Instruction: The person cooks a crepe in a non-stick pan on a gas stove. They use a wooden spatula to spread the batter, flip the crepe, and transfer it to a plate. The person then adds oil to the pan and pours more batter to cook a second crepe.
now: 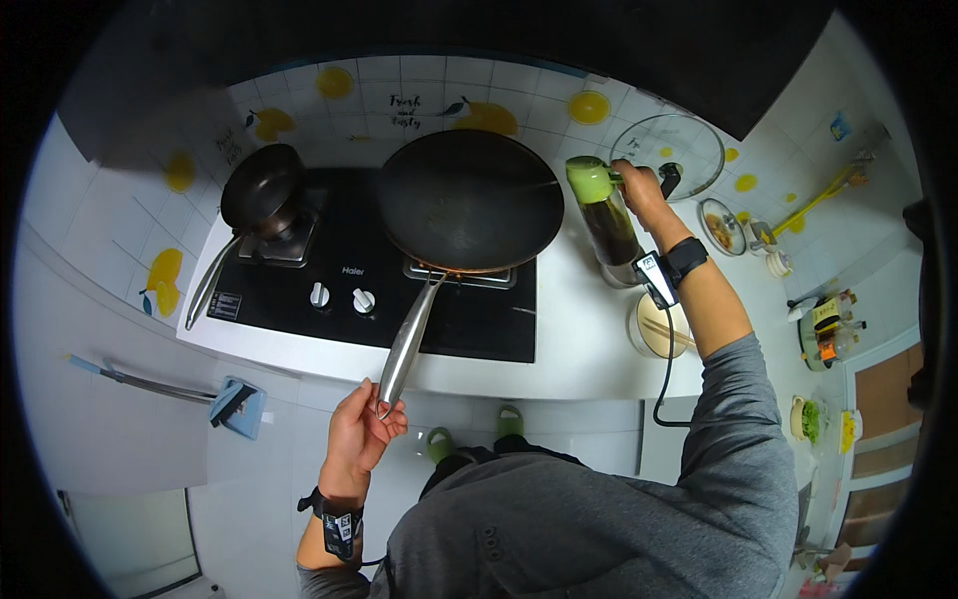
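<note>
A large black wok (471, 202) stands on the right burner of the gas stove (352, 299), its metal handle pointing towards me. My left hand (367, 427) is at the handle's end, palm up with the fingers partly curled; whether it grips the handle is not plain. With my right hand (642, 191) I hold the green handle of an oil bottle (608, 221), clear below its green top, with dark liquid inside. The bottle is tilted, top towards the wok. Any stream from its spout cannot be made out. Beneath its lower end, a pale bowl (653, 326) has chopsticks across it.
A smaller black pan (263, 187) sits on the left burner. Against the tiled wall leans a glass lid (696, 142), near a smaller lidded dish (722, 227). Sauce bottles (834, 322) and a bowl of greens (810, 419) are at the right. A range hood (464, 30) overhangs the stove.
</note>
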### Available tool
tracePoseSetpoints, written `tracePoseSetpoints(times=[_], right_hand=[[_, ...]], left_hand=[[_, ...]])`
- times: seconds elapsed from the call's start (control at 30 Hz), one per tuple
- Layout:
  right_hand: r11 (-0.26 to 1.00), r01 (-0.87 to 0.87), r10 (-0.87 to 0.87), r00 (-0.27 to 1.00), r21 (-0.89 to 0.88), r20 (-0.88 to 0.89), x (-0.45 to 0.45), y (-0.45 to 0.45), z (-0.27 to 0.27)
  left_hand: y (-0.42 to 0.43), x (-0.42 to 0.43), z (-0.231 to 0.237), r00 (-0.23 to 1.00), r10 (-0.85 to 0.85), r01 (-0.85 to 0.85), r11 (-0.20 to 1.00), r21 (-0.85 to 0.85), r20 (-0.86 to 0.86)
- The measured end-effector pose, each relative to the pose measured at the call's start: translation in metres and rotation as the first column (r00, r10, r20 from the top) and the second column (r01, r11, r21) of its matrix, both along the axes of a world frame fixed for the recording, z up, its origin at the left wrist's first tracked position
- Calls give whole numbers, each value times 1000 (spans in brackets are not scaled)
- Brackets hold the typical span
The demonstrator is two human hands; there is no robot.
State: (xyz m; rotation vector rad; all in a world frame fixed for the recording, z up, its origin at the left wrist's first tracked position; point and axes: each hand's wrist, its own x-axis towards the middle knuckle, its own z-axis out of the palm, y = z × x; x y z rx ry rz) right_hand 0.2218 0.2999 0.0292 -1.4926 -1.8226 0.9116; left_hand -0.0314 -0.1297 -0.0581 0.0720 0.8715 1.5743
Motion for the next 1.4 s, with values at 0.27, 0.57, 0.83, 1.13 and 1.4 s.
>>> tracePoseSetpoints(times=[0.27, 0.57, 0.83, 1.13, 1.4], right_hand=[[976, -175, 172, 984, 131, 34, 5, 25, -13], [1000, -8, -1, 932, -24, -363, 18, 42, -14], [959, 109, -273, 610, -263, -744, 23, 97, -50], [913, 303, -406, 608, -274, -682, 37, 138, -124], [894, 411, -430, 680, -177, -594, 37, 148, -159]], left_hand=[[13, 13, 16, 989, 5, -15, 998, -68, -146], [20, 14, 19, 974, -24, 11, 998, -59, -225], [35, 8, 20, 945, -90, 59, 993, -104, -316], [54, -1, 22, 884, -185, 135, 980, -144, -429], [78, -18, 19, 896, -380, 368, 925, -94, -230]])
